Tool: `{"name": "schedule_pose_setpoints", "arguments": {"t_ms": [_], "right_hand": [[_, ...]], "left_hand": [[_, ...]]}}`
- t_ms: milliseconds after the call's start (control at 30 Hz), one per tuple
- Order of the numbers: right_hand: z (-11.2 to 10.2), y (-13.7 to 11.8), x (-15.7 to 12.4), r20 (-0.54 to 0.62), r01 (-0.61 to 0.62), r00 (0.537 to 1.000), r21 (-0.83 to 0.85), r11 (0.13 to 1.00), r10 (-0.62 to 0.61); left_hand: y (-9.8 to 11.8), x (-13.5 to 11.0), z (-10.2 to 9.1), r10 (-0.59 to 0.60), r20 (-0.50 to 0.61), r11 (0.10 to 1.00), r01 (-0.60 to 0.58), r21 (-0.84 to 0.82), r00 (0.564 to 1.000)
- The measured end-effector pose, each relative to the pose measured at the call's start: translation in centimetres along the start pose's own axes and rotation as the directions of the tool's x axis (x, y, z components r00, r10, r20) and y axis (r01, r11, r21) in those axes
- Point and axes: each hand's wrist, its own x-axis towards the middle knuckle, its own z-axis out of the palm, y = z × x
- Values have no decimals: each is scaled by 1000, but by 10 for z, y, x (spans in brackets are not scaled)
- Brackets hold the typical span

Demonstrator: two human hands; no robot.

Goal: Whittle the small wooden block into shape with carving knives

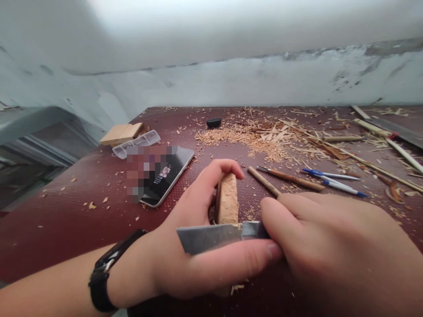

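My left hand [185, 237] grips a small wooden block [228, 200] on edge, its index finger curled over the top and its thumb stretched toward my right hand. The block's pale face looks roughly cut; its darker side is partly hidden by the fingers. In my right hand [317, 233] is a knife [211, 237], its handle mostly covered by the closed fist. The knife's broad blade lies across the near end of the block, pointing left over the left hand. My left thumb tip touches or nearly touches the right hand.
Wood shavings [264, 136] cover much of the dark red table [82, 220]. To the left are a phone [175, 176], a clear plastic case [139, 143] and wood pieces [122, 133]. Blue-and-white pens [340, 182] and a wooden-handled tool [294, 178] lie right. A wall stands behind.
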Motion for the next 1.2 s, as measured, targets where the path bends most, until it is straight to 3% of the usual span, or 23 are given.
{"name": "schedule_pose_setpoints", "arguments": {"t_ms": [67,267,467,733,867,1100,1200], "right_hand": [[0,-1,1,-6,-19,1000,-21,1000,19],[1,-4,3,-33,13,999,-6,1000,-13],[8,-4,3,-67,34,997,148,988,-24],[9,-2,3,-57,39,998,90,995,-34],[11,-4,3,-62,6,998,48,999,-3],[13,-12,0,-102,-129,987,-93,987,120],[9,-11,2,-94,-100,991,-76,992,92]], "left_hand": [[1,-1,2,-15,-41,1000,15,0,999],[9,3,0,-35,14,998,35,-56,999],[12,6,-7,-53,264,993,79,-89,963],[9,5,-10,46,179,979,-80,186,983],[12,3,-8,92,14,947,-92,309,996],[11,2,-3,82,-129,973,-51,225,988],[11,3,-4,32,-81,985,-18,173,996]]}}
